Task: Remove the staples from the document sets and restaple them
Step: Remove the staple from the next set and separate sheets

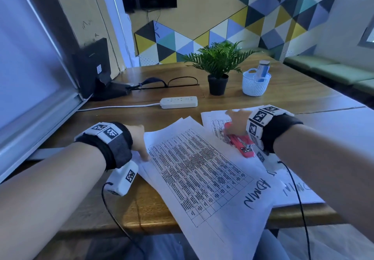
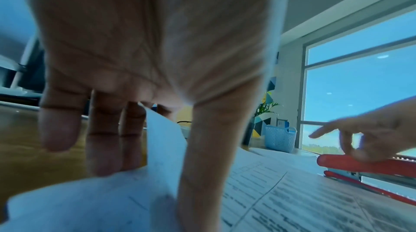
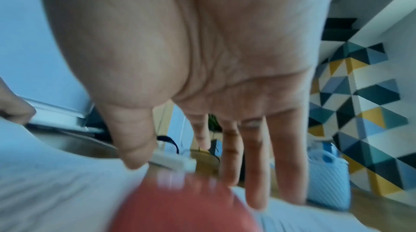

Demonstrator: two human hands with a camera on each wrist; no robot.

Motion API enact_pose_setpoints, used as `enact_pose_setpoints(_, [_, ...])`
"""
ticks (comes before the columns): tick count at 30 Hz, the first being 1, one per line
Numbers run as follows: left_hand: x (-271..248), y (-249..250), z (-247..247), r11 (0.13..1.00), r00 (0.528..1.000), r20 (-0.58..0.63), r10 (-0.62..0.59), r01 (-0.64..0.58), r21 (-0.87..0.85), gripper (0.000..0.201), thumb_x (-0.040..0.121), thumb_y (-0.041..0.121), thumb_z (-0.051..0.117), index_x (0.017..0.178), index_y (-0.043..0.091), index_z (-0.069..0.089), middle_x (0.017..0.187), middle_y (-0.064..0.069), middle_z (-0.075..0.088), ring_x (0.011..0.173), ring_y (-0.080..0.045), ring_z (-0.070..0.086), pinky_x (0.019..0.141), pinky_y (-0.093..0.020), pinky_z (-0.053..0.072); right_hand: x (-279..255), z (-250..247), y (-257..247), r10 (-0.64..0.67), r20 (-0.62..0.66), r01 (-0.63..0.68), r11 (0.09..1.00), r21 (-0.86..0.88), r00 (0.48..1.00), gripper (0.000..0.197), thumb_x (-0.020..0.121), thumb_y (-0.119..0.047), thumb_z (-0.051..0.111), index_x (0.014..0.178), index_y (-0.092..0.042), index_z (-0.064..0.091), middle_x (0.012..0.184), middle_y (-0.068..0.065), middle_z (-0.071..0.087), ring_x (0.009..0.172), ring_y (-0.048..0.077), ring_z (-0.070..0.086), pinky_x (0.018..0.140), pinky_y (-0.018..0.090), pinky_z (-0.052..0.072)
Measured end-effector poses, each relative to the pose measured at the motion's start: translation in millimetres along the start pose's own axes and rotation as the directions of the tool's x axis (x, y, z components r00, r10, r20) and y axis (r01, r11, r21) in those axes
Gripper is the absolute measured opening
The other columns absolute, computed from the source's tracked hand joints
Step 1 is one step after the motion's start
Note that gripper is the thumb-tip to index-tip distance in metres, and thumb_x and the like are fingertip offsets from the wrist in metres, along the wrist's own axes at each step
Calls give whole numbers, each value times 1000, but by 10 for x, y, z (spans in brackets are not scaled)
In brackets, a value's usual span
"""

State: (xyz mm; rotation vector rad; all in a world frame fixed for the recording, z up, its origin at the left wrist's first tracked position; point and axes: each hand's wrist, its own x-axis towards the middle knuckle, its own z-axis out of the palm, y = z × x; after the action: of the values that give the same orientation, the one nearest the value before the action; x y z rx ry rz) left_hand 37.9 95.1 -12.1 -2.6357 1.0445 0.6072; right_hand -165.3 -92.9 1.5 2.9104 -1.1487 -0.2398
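Pressing docs [image 1: 202,170], left hand [image 1: 139,138]; right hand [image 1: 237,122] at stapler [image 1: 240,143]

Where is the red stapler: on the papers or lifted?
The red stapler lies on the papers, base flat; the right hand touches its top.

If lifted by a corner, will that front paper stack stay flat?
Probably floppy: one sheet corner curls up beside the left hand. The front document set overhangs the table edge, so a push might slide it off.

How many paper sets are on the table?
2. One document set in the middle, at the left hand; the other set to its right, under the red stapler. Others may be hidden beneath.
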Motion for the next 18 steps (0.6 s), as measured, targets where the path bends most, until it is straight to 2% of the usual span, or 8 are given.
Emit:
enact_pose_setpoints(1, [-18,-7,13,1000,1000,-13,-3,3,-24,74,66,41,84,117,3,47,96,-3,59,97,-28,63,80,-38,55,-23,-61,-35,-18,-60,20,999,31,998,56,90,-41,53,137,-15,37,127,11,52,100,27,58,81,32,47])
enact_pose_setpoints(3, [-56,-29,26,999,997,-80,7,-11,-45,56,77,32,78,117,6,49,98,-4,56,89,-24,57,73,-32,49,-70,-195,-139,-84,-154,112,976,187,984,43,90,-37,53,128,-19,46,120,6,53,99,24,57,79,32,47])
enact_pose_setpoints(6, [-164,-90,-39,980,986,-160,49,-78,-182,24,82,24,73,92,13,54,93,-4,54,76,-18,49,63,-26,38,-200,-314,-376,-176,-179,239,861,448,968,18,89,-29,57,103,-19,61,87,-9,54,88,17,55,72,28,46])
enact_pose_setpoints(9, [-377,-194,-148,906,951,-308,19,-146,-398,24,80,21,74,89,20,53,90,0,56,77,-16,52,57,-27,38,-348,-266,-683,-242,-191,308,705,639,951,13,88,-23,61,95,-14,65,73,-9,55,77,20,62,65,29,51])
enact_pose_setpoints(12, [-663,-225,-198,779,869,-494,6,-314,-543,29,77,18,78,86,23,51,88,-1,57,72,-17,52,59,-29,38,-407,-208,-929,-244,-199,307,580,755,949,14,88,-23,62,95,-12,67,75,-3,62,71,17,60,56,26,50])
enact_pose_setpoints(15, [-894,-188,-172,682,773,-634,-14,-457,-571,36,76,15,78,87,32,48,94,5,58,80,-17,55,69,-35,46,-401,-223,-1099,-190,-203,270,465,843,961,11,86,-27,65,79,-18,64,83,6,67,70,17,60,69,33,55])
enact_pose_setpoints(16, [-967,-158,-160,660,749,-662,-14,-491,-569,37,77,14,78,89,33,48,95,7,58,81,-17,56,68,-35,46,-396,-245,-1132,-172,-180,238,432,870,968,14,85,-28,66,75,-18,63,82,7,67,69,17,59,67,32,54])
enact_pose_setpoints(18, [-1062,-87,-117,653,712,-702,-6,-529,-542,37,81,14,75,98,30,47,96,9,57,75,-7,52,59,-24,39,-418,-294,-1161,-170,-127,181,360,915,977,16,85,-27,66,76,-13,64,81,6,63,64,15,56,59,25,48])
